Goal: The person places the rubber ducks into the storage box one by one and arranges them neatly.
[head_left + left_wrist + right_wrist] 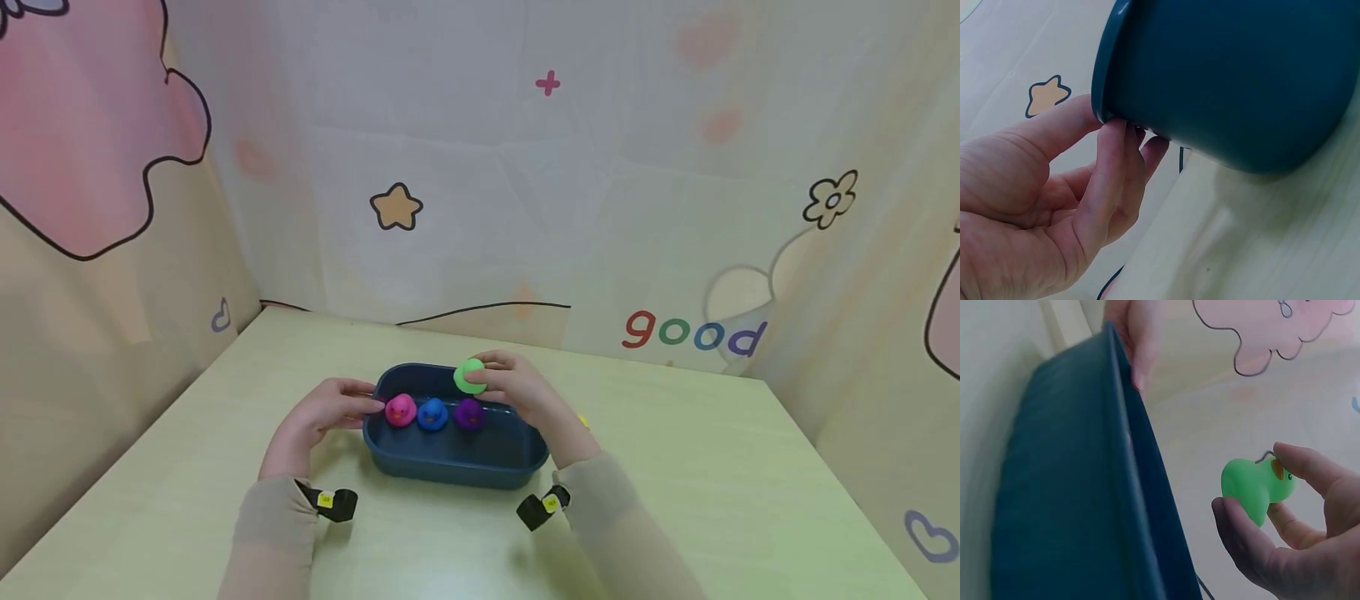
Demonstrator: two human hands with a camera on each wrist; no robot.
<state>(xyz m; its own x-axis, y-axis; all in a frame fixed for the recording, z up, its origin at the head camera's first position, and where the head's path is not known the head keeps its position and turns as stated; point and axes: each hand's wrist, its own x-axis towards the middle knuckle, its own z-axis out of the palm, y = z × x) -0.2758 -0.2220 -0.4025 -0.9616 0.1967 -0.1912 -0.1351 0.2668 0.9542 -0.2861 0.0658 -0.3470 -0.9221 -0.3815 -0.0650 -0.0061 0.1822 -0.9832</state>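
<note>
A dark blue oval tub point(450, 471) stands on the table. My left hand point(330, 404) grips its left end; in the left wrist view, the thumb hooks over the rim and the fingers press on the outer wall of the tub point(1229, 94). Inside, a pink duck point(401, 410), a blue duck point(432, 414) and a purple duck point(470, 414) sit in a row. Above the tub's far side, my right hand point(517, 385) pinches a light green rubber duck point(468, 379). The right wrist view shows thumb and fingertips around the green duck point(1250, 487), higher than the rim.
Partly hidden behind my right forearm, a small yellow thing point(583, 422) lies on the table point(675, 483), right of the tub. A printed curtain point(465, 167) surrounds the table at the back and sides. Each wrist wears a black camera band.
</note>
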